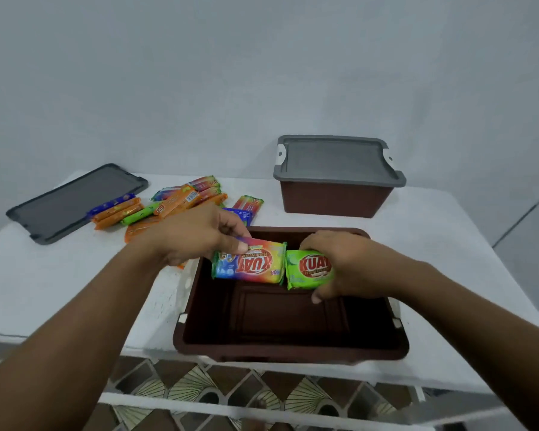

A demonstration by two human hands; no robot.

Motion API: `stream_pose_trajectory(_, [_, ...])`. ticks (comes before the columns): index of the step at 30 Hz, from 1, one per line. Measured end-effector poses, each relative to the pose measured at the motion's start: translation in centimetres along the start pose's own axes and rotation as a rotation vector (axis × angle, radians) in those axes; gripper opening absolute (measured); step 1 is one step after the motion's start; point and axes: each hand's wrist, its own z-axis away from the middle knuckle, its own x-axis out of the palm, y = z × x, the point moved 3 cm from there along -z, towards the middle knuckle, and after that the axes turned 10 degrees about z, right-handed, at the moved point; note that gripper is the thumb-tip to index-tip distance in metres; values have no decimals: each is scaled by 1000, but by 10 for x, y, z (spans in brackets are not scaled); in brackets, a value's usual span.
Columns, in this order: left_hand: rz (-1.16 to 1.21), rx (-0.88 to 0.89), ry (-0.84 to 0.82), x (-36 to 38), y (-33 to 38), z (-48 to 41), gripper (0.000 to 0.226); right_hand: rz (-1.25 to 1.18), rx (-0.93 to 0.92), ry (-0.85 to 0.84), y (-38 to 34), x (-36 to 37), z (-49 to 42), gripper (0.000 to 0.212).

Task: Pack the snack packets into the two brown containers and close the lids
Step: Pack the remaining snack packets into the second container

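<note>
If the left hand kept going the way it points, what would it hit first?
Probably the green packet held by the right hand: the left hand, gripping a rainbow packet, points rightward at it, though depth is unclear.

A white desk (448,244) spans the middle of the frame, its front edge crossing the lower part. At lower centre an open brown container (293,353) sits on it, near rim at that front edge. At upper right, well apart, stands a second brown container (336,199) with a grey lid (336,160) closed on it. At the left a loose grey lid (75,202) lies flat. Between it and the open container, snack packets (175,200) lie in a spread heap, orange, green, blue and rainbow-coloured. Some overlap, and the leftmost touch the loose lid.
</note>
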Motion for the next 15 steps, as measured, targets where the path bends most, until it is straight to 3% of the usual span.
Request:
stream_pose_trajectory(7, [-322, 7, 173, 41, -10, -5, 18, 271, 71, -167, -12, 38, -4, 79])
stream_pose_trajectory(15, [-560, -45, 117, 68, -23, -26, 28, 366, 78, -219, -12, 61, -14, 82])
